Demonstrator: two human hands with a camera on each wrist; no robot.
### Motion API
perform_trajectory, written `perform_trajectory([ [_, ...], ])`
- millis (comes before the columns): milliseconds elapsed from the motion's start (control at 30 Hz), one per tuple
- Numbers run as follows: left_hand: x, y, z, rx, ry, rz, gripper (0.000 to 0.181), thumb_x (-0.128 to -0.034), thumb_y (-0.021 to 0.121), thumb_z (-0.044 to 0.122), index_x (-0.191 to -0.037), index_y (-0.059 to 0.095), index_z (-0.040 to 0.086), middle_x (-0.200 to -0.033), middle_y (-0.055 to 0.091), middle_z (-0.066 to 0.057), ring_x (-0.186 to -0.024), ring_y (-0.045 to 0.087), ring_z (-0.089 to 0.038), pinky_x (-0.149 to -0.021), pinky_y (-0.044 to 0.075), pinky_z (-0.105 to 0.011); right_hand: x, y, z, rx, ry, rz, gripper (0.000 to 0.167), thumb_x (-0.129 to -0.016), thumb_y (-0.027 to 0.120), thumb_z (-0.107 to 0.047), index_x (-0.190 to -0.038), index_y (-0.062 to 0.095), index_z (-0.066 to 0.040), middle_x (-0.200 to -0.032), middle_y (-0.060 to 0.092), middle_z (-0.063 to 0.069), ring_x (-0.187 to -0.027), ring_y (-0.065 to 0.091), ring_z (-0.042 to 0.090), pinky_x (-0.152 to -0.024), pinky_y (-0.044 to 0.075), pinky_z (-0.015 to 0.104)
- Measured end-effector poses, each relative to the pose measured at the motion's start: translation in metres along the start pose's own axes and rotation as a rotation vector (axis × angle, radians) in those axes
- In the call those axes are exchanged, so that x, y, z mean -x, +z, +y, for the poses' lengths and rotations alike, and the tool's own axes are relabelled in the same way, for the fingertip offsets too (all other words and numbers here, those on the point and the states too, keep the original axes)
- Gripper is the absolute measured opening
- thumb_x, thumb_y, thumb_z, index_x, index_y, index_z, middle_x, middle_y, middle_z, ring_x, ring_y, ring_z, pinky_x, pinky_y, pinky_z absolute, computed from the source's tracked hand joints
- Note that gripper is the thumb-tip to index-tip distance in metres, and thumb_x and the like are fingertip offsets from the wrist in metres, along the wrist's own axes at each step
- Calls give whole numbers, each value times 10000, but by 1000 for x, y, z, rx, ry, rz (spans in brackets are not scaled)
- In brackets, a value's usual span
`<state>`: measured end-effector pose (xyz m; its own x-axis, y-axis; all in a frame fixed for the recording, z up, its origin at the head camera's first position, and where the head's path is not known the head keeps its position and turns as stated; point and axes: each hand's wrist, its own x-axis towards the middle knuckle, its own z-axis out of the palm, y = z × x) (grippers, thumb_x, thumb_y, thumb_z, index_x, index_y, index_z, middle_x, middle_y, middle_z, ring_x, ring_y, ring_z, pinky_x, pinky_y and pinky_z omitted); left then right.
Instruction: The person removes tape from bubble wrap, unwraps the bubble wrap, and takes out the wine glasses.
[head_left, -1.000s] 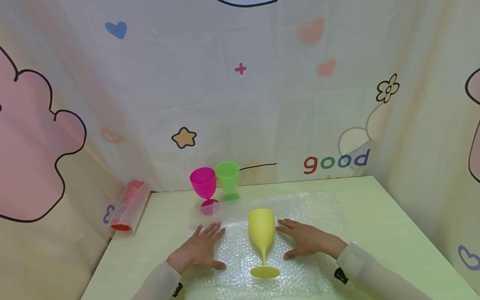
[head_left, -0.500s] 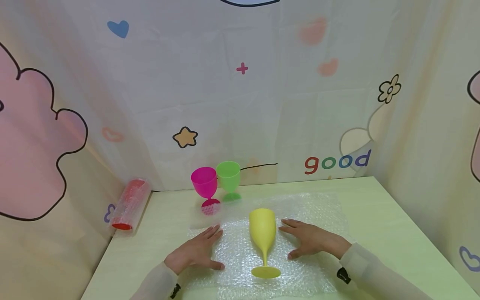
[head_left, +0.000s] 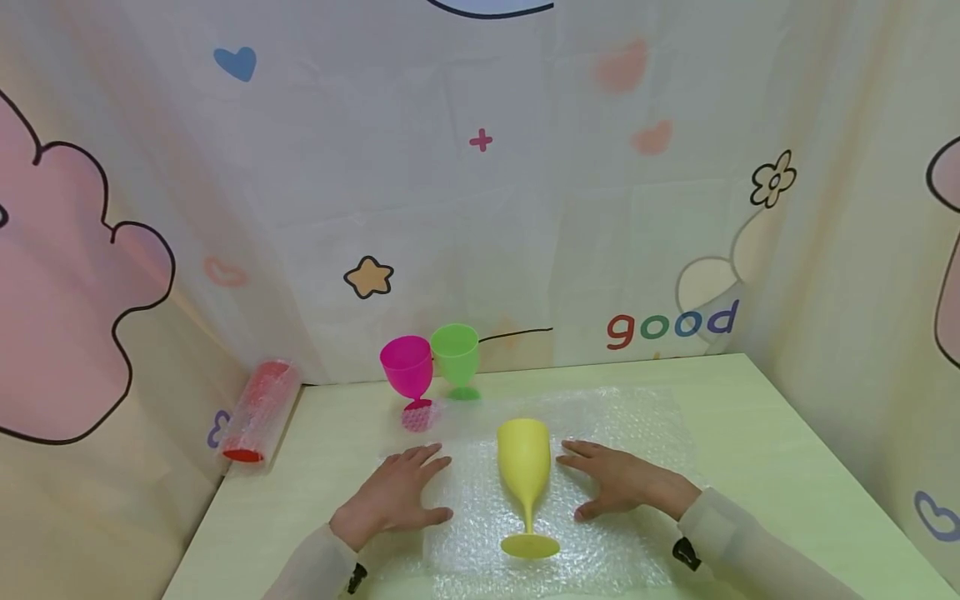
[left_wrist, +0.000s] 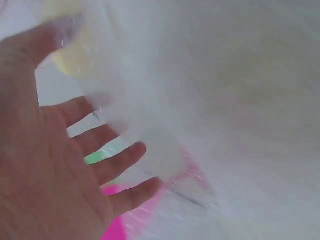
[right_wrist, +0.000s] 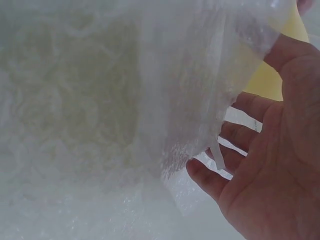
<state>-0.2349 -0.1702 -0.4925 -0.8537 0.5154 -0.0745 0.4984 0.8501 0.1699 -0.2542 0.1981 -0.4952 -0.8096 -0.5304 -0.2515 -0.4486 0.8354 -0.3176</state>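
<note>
You wear a long, off-white cloth left sleeve (head_left: 311, 568) and a matching off-white cloth right sleeve (head_left: 738, 529). At their ends show 1 small black left piece (head_left: 356, 578) and 1 small black right piece (head_left: 685, 552), details unclear.

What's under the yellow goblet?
Bubble wrap, spread on the table, shows all around the yellow goblet. The patch directly beneath it is covered by the goblet itself, so I can't see that.

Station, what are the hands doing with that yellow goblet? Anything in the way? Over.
Left hand, right hand: fingers spread, neither touching it. Yellow goblet between them, lying on bubble wrap, mouth pointing away. No obstruction seen; pink goblet, green goblet stand beyond.
</note>
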Motion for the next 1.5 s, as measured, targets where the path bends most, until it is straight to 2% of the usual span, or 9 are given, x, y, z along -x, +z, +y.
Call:
perform_trajectory([
  [167,1,-13,28,-136,61,168,613,-877,631,521,-1388,550,192,-1473,508,-65,-1389,414,-350,-1099,355,-588,-1,0,1,11,-1,2,883,-737,793,-543,-1483,441,-228,-1620,300,19,-1490,295,297,-1164,337,525],
  [367,5,-23,51,-281,33,292,557,-865,641,519,-1316,616,193,-1439,543,-69,-1394,403,-363,-1118,317,-612,-3,0,1,9,-7,7,886,-738,795,-538,-1486,436,-225,-1621,297,16,-1488,299,297,-1162,341,522],
  [500,5,-28,64,-225,59,302,508,-900,625,482,-1307,617,179,-1365,601,-43,-1303,519,-270,-1086,416,-504,-3,0,0,16,-3,8,890,-735,796,-541,-1486,436,-228,-1623,294,12,-1489,297,297,-1163,341,520],
  [667,0,-26,81,-82,93,345,402,-913,634,423,-1218,663,163,-1163,700,6,-1051,667,-177,-866,555,-377,-5,1,1,25,5,6,896,-730,793,-553,-1486,435,-234,-1626,286,10,-1491,295,296,-1158,346,525],
  [833,-7,-21,97,186,67,286,282,-911,652,374,-1066,715,148,-890,713,67,-738,632,-43,-625,500,-227,-5,3,2,12,13,8,887,-726,796,-554,-1478,448,-238,-1622,297,13,-1485,308,300,-1148,357,534],
  [967,-14,-15,105,373,25,259,189,-908,661,350,-926,722,172,-734,660,134,-605,509,27,-552,412,-169,-5,4,1,12,12,15,882,-726,798,-552,-1474,453,-240,-1617,307,9,-1482,313,300,-1149,359,529],
  [1100,-19,-8,106,448,-30,238,198,-892,667,360,-810,717,187,-676,632,133,-593,491,0,-536,402,-183,-5,4,1,8,9,16,878,-730,800,-541,-1475,452,-235,-1616,309,13,-1486,305,300,-1154,351,530],
  [1300,-26,10,104,576,-84,84,333,-872,676,410,-691,738,136,-558,533,143,-509,417,-19,-463,325,-187,-3,3,2,4,-1,23,879,-733,808,-520,-1476,451,-213,-1615,311,27,-1486,302,304,-1159,344,526],
  [1500,-31,26,105,687,-106,41,367,-845,705,430,-594,712,163,-495,475,157,-477,362,-17,-433,262,-187,-3,3,1,3,13,18,880,-730,799,-541,-1476,450,-232,-1615,313,13,-1483,312,300,-1153,351,532],
])
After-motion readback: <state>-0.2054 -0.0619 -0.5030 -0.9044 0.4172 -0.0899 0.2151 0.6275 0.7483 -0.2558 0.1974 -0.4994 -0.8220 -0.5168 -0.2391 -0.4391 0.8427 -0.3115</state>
